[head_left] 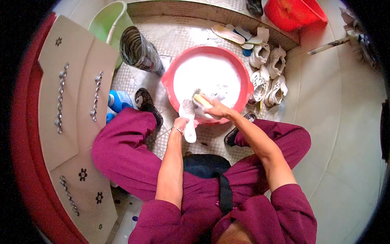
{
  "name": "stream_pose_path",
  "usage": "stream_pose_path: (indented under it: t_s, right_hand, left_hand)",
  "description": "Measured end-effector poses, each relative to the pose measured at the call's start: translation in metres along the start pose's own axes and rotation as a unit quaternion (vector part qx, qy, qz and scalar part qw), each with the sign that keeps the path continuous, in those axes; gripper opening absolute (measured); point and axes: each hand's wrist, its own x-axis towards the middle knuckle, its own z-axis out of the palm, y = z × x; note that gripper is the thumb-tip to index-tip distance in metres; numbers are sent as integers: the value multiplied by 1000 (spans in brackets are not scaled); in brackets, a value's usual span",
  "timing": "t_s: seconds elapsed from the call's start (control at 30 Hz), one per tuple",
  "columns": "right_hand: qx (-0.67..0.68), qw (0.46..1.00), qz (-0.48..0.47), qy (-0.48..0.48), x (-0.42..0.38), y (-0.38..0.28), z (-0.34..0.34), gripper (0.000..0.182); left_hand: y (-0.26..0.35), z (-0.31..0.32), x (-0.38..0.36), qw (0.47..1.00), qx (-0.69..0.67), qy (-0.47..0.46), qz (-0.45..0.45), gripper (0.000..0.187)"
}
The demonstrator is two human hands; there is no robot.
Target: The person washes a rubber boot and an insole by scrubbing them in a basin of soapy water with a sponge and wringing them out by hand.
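My left hand is closed around the middle of a white insole, which lies lengthwise over the near rim of a pink basin. Suds cover the insole's far end. In my right hand is a scrub brush with a pale yellow back, its bristles against or right beside the insole's foamy end; exact contact is hard to tell. White foam fills the basin, with a few darker gaps near my right hand. What lies under the foam is hidden.
White sneakers stand right of the basin, several insoles behind it. At left are a patterned cylinder, a green bucket, a blue bottle and a drawer cabinet. A red basin is at the upper right.
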Motion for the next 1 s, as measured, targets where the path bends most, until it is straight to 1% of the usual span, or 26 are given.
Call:
stream_pose_path:
  t_s: [0.07,0.1,0.13,0.17,0.2,0.23,0.27,0.33,0.37,0.4,0.47,0.53,0.57,0.6,0.63,0.67,0.7,0.77,0.8,0.83,0.87,0.93,0.97,1.0]
  right_hand:
    - [-94,992,48,-74,-19,-32,15,68]
    - [-136,987,37,-75,-21,-23,30,65]
    - [-177,981,26,-78,-22,-9,45,63]
    - [-198,976,36,-78,-21,-1,55,61]
    - [-158,986,26,-48,-30,-28,57,58]
    - [-211,976,32,-33,-20,-13,64,55]
    - [-261,964,37,-19,-9,3,70,53]
    - [-254,960,119,12,14,17,68,50]
    - [-260,953,155,5,38,42,70,47]
    - [-249,955,164,7,49,32,68,46]
    - [-338,926,168,35,81,60,78,47]
    - [-182,970,162,9,71,48,68,49]
    - [-139,979,150,-23,49,25,56,48]
    - [-144,977,155,-24,30,13,42,48]
    - [-158,979,114,-59,10,6,35,46]
    - [-166,979,73,-96,-3,6,36,44]
    - [-164,979,77,-98,-3,11,38,44]
    - [-186,970,121,-95,6,30,44,37]
    - [-188,970,121,-95,24,49,50,37]
    - [-280,949,111,-92,49,74,62,36]
    - [-372,919,97,-87,66,84,66,35]
    - [-394,909,97,-96,66,64,63,32]
    - [-227,952,186,-87,46,-6,46,33]
    - [-233,951,185,-85,37,-1,38,33]
  left_hand:
    - [-12,-1,-4,994,100,33,9,31]
    - [-22,-5,6,993,95,52,38,26]
    - [-34,-13,21,994,90,50,37,26]
    - [-46,-26,41,971,201,88,91,23]
    - [-67,-45,74,944,268,123,146,21]
    - [-66,-44,75,907,334,166,195,19]
    - [-69,-43,73,929,299,147,161,19]
    - [-29,3,4,962,228,119,88,18]
    - [-38,-3,12,975,163,116,91,18]
    - [-36,1,7,983,101,132,72,17]
    - [-35,1,11,984,115,113,75,16]
    - [-35,4,6,985,102,129,58,17]
    - [-28,11,-3,986,106,121,39,17]
    - [-23,19,-6,988,104,110,22,18]
    - [-31,23,0,989,98,108,14,18]
    - [-41,24,5,980,115,162,23,17]
    - [-44,24,10,966,136,215,38,16]
    - [-46,25,9,967,137,210,47,16]
    - [-45,27,9,967,133,209,59,18]
    - [-47,28,10,962,134,228,67,18]
    - [-48,30,13,962,134,229,71,18]
    - [-53,30,11,959,92,250,97,19]
    - [-56,30,4,960,97,247,92,19]
    - [-52,35,3,961,96,245,88,21]
